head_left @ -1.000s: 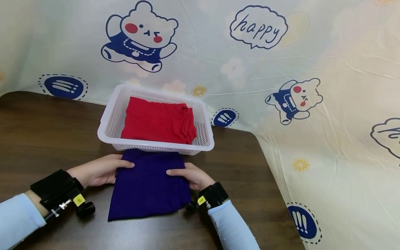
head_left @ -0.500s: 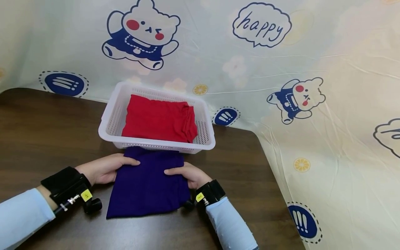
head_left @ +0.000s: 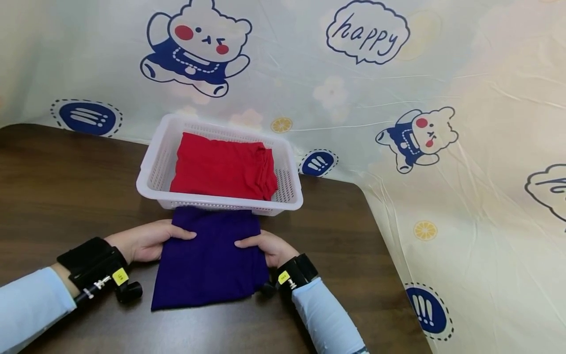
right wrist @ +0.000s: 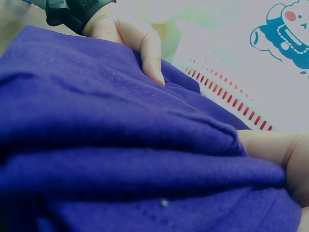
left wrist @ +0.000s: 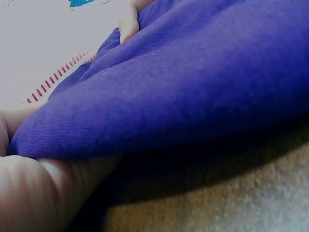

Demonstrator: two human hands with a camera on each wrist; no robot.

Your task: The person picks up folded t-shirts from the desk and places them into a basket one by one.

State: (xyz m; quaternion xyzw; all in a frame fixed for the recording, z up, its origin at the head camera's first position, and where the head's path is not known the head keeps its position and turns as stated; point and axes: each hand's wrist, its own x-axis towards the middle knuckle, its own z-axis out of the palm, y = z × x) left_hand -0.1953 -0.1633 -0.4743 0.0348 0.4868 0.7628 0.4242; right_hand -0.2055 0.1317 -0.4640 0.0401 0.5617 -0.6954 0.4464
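Observation:
A folded dark purple-blue garment (head_left: 208,265) lies in front of the basket, its far edge close against the basket's near wall. At its left edge my left hand (head_left: 150,240) grips it, thumb on top and fingers underneath. My right hand (head_left: 271,248) pinches the right edge the same way. Stacked fold layers of the garment (right wrist: 145,169) show in the right wrist view. In the left wrist view the cloth (left wrist: 169,96) is lifted slightly off the table near the hand. The fingers beneath are mostly hidden.
A white perforated basket (head_left: 148,182) stands at the back of the brown wooden table (head_left: 66,196). Inside it rests a folded red garment (head_left: 221,167) on the basket's floor. Behind hangs a printed curtain (head_left: 283,64), also bordering the table's right edge.
My left hand has shifted slightly to the right along the garment, its thumb reaching further over it. The right hand and the garment have barely moved. The basket stays put.

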